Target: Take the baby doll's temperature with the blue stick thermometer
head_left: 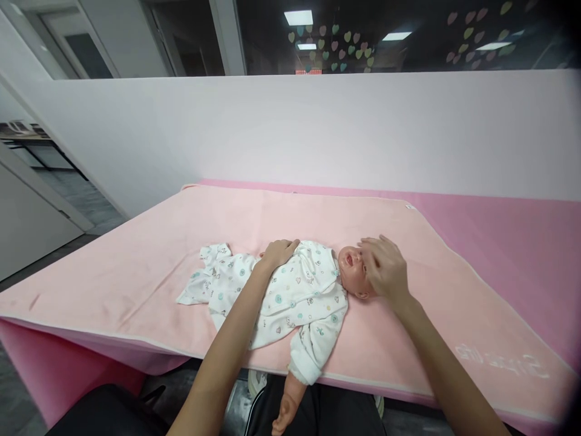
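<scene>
on the pink blanket [136, 266], seen from the head camera, a baby doll [349, 272] lies on its back in a white printed romper [290, 290], head to the right, one arm hanging over the near edge. left hand [278, 253] rests flat on the romper's chest, fingers loosely together. right hand [385, 269] cups the doll's head, fingers spread.
</scene>
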`<action>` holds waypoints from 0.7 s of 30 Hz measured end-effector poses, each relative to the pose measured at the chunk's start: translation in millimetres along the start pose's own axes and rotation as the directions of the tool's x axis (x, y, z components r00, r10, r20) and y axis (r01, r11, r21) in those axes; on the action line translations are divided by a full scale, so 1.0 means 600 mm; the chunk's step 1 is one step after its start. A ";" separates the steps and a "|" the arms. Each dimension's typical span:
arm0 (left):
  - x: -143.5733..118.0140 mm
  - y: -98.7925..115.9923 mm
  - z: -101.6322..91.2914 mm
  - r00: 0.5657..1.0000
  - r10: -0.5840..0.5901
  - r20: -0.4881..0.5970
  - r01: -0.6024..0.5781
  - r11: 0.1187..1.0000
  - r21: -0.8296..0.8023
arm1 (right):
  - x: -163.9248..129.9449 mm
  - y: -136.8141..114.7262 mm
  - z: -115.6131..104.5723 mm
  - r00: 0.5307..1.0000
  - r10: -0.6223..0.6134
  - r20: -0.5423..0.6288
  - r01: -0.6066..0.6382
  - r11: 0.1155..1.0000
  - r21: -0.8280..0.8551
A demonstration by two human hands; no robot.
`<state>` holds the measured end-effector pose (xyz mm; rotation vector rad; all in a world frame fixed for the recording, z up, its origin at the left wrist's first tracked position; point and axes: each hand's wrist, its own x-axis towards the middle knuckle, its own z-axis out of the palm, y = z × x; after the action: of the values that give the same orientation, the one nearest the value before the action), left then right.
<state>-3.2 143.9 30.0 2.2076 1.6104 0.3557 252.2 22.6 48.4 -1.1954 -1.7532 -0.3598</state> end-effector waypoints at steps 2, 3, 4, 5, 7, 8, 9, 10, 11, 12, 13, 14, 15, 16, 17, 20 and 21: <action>-0.001 0.001 -0.001 1.000 -0.007 -0.005 0.007 1.000 0.004 | 0.001 0.042 0.000 0.954 0.297 0.036 -0.299 0.949 0.097; -0.002 0.002 -0.001 1.000 -0.010 -0.006 0.010 1.000 0.005 | -0.001 0.060 0.002 0.897 0.431 0.095 -0.441 0.879 0.182; -0.002 0.002 -0.001 1.000 -0.012 -0.007 0.012 1.000 0.004 | -0.005 0.075 0.005 0.831 0.530 0.169 -0.556 0.786 0.270; -0.001 0.001 0.000 1.000 -0.014 -0.007 0.014 1.000 0.004 | -0.010 0.087 0.009 0.770 0.591 0.241 -0.637 0.685 0.353; 0.001 0.000 0.002 1.000 -0.020 -0.005 0.020 1.000 0.004 | -0.018 0.100 0.015 0.689 0.639 0.342 -0.711 0.507 0.487; 0.002 0.000 0.003 1.000 -0.022 -0.004 0.022 1.000 0.005 | -0.021 0.102 0.018 0.668 0.647 0.367 -0.720 0.439 0.537; 0.003 -0.001 0.004 1.000 -0.022 -0.003 0.022 1.000 0.007 | -0.023 0.102 0.020 0.649 0.656 0.385 -0.724 0.379 0.577; 0.004 -0.002 0.005 1.000 -0.019 -0.003 0.019 1.000 0.007 | -0.025 0.102 0.022 0.629 0.665 0.402 -0.728 0.322 0.606; 0.005 -0.003 0.006 1.000 -0.013 -0.004 0.013 1.000 0.006 | -0.026 0.102 0.023 0.604 0.676 0.423 -0.734 0.265 0.625; 0.006 -0.004 0.006 1.000 -0.005 -0.005 0.005 1.000 0.002 | -0.027 0.103 0.025 0.573 0.686 0.448 -0.744 0.208 0.635; 0.006 -0.004 0.006 1.000 0.003 -0.005 -0.003 1.000 -0.004 | -0.029 0.104 0.027 0.536 0.695 0.480 -0.759 0.148 0.634; 0.006 -0.005 0.006 1.000 0.009 -0.004 -0.009 1.000 -0.010 | -0.031 0.106 0.028 0.491 0.701 0.517 -0.777 0.085 0.623; 0.005 -0.005 0.005 1.000 0.012 -0.005 -0.012 1.000 -0.016 | -0.033 0.109 0.030 0.444 0.699 0.561 -0.797 0.021 0.604; 0.005 -0.004 0.005 1.000 0.013 -0.005 -0.013 1.000 -0.023 | -0.036 0.112 0.031 0.399 0.691 0.603 -0.813 -0.038 0.582; 0.004 -0.004 0.004 1.000 0.012 -0.004 -0.012 1.000 -0.028 | -0.038 0.115 0.032 0.361 0.679 0.640 -0.824 -0.089 0.560; 0.002 -0.002 0.003 1.000 0.001 -0.008 -0.001 1.000 -0.025 | -0.046 0.120 0.036 0.288 0.663 0.691 -0.831 -0.186 0.525; 0.001 -0.001 0.003 1.000 -0.006 -0.012 0.005 1.000 -0.020 | -0.048 0.121 0.038 0.264 0.666 0.698 -0.831 -0.210 0.515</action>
<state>-3.0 144.5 28.1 2.1900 1.6120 0.3826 303.3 56.3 -5.4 -1.2067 -0.6241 1.3840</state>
